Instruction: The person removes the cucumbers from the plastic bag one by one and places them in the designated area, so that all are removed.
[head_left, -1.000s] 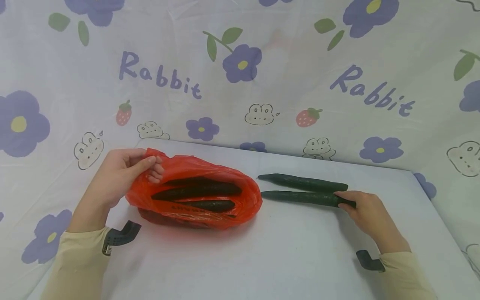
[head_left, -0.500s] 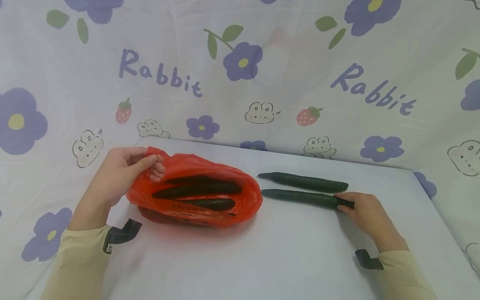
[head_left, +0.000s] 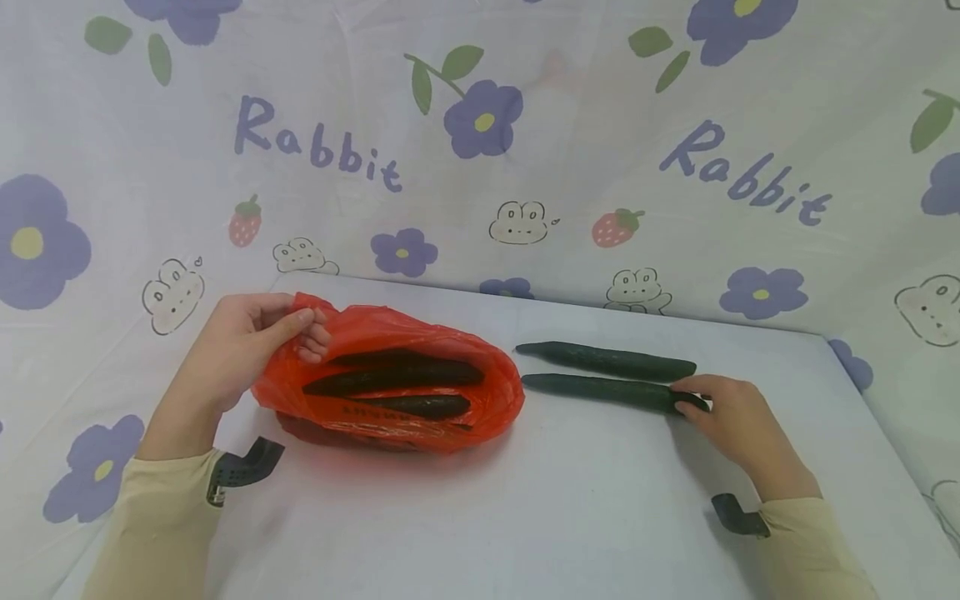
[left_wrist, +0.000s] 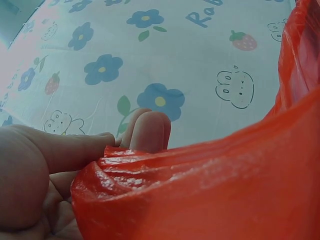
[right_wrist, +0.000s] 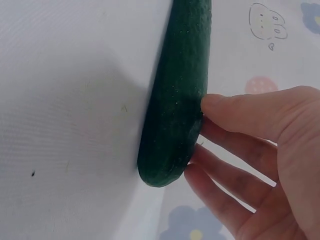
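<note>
A red plastic bag [head_left: 495, 408] lies on the left part of the table, its mouth spread and several dark green cucumbers [head_left: 397, 379] inside. My left hand [head_left: 255, 342] grips the bag's rim at its left end; in the left wrist view the red film [left_wrist: 210, 185] bunches between thumb and fingers. To the right of the bag, two cucumbers lie side by side. My right hand [head_left: 738, 425] pinches the blunt right end of the nearer cucumber [head_left: 600, 390], thumb and fingertips along its sides in the right wrist view. The farther cucumber [head_left: 607, 360] lies just behind it, untouched.
A white cloth covers the table [head_left: 555, 517]. Behind it hangs a white curtain [head_left: 570, 150] printed with flowers, rabbits and strawberries. The bag's right edge is close to the pointed tips of the two loose cucumbers.
Both hands keep their places and their holds. The cucumbers and the bag have not visibly moved; only the head view has shifted slightly.
</note>
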